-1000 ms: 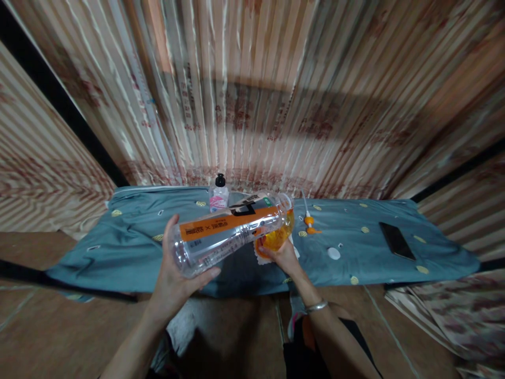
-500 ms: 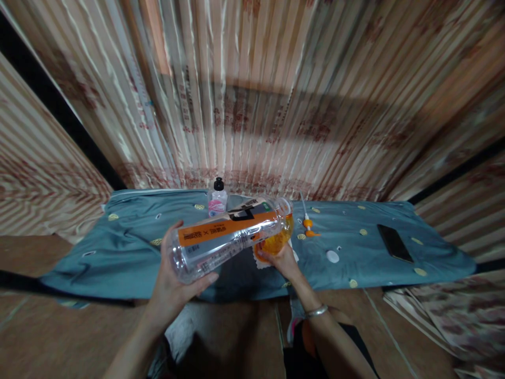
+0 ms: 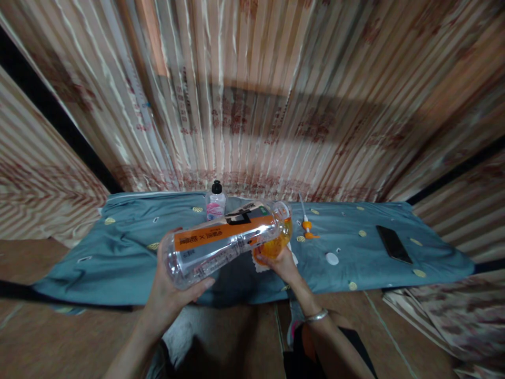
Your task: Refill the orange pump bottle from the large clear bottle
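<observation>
One head view gives me a blue-clothed tabletop (image 3: 130, 237) against striped curtains (image 3: 252, 147), above a brown tiled floor (image 3: 79, 342). Over it I see the clear bottle (image 3: 224, 242) tipped on its side, long axis slanting from near-left base to far-right mouth. My left grip (image 3: 168, 289) wraps its base end; my right grip (image 3: 283, 265) clasps the amber container (image 3: 272, 250) by that mouth.

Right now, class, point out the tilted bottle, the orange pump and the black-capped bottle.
Tilted bottle (image 3: 228, 241), head view: on its label.
Orange pump (image 3: 306, 226), head view: on its collar.
Black-capped bottle (image 3: 215, 206), head view: on its body.
</observation>
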### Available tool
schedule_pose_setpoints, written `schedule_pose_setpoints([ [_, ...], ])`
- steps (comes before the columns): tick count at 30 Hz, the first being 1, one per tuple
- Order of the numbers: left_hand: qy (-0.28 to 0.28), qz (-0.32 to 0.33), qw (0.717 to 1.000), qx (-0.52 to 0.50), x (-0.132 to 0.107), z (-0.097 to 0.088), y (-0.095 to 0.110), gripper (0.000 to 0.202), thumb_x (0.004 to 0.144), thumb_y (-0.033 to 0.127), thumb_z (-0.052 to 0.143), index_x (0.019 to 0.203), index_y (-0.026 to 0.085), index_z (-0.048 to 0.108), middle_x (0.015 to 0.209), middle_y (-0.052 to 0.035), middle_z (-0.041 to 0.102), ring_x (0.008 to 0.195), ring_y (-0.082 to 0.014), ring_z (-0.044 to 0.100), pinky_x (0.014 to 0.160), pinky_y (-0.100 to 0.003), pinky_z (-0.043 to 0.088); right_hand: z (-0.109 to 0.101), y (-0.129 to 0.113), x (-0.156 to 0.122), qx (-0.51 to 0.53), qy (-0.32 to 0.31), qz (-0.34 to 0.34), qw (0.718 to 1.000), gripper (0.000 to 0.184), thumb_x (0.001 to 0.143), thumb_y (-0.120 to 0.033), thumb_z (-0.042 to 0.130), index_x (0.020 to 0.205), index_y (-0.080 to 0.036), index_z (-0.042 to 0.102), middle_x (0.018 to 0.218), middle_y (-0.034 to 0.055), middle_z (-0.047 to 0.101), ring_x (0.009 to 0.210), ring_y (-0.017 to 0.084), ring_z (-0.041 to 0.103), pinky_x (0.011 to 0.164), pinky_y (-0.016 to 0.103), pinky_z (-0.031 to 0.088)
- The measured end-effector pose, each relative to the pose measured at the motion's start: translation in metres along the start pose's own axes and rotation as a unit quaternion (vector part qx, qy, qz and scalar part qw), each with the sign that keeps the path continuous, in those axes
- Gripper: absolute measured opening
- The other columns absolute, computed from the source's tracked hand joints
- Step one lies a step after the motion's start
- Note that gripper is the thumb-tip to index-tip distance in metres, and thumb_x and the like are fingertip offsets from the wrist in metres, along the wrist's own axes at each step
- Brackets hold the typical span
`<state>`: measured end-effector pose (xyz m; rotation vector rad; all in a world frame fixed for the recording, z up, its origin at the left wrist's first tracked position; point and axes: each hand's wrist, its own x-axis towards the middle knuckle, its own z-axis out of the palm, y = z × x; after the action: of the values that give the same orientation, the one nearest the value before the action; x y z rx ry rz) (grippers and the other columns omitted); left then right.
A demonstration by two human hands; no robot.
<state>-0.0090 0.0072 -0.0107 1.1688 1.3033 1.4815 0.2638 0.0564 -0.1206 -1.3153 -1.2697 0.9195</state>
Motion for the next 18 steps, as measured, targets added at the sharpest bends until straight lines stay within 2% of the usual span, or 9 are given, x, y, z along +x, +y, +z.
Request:
schedule_pose_setpoints([
  [6, -0.002, 0.016, 1.0, 0.016, 0.001, -0.002, 0.004, 0.098, 0.048, 0.036, 0.096, 0.134, 0.022, 0.051, 0.133, -0.0099, 0.064, 0.13, -0.0375, 0.061, 0.114, -0.053, 0.05, 0.0, -0.002, 0.0, 0.011, -0.01, 0.011, 1.0, 0.059, 0.061, -0.048, 0.088, 0.107, -0.025, 0.059, 0.101, 0.0061, 0.078, 0.093, 0.027, 0.076, 0.086, 0.041, 0.061],
  [12, -0.005, -0.008, 1.0, 0.015, -0.003, 0.0, 0.011, 0.105, 0.05, 0.034, 0.095, 0.142, 0.024, 0.045, 0.132, -0.0103, 0.063, 0.128, -0.0387, 0.063, 0.101, -0.05, 0.06, 0.0, 0.002, -0.001, -0.009, 0.001, 0.025, 1.0, 0.064, 0.059, -0.05, 0.088, 0.11, -0.025, 0.058, 0.103, 0.0062, 0.078, 0.095, 0.028, 0.076, 0.087, 0.043, 0.061],
  [18, -0.012, 0.013, 1.0, 0.021, 0.001, -0.005, 0.006, 0.104, 0.049, 0.036, 0.096, 0.139, 0.025, 0.045, 0.132, -0.0089, 0.063, 0.129, -0.0388, 0.062, 0.108, -0.057, 0.055, 0.0, -0.004, -0.001, -0.014, -0.011, 0.022, 1.0, 0.057, 0.061, -0.048, 0.088, 0.106, -0.025, 0.06, 0.1, 0.0062, 0.08, 0.092, 0.028, 0.077, 0.086, 0.042, 0.062],
])
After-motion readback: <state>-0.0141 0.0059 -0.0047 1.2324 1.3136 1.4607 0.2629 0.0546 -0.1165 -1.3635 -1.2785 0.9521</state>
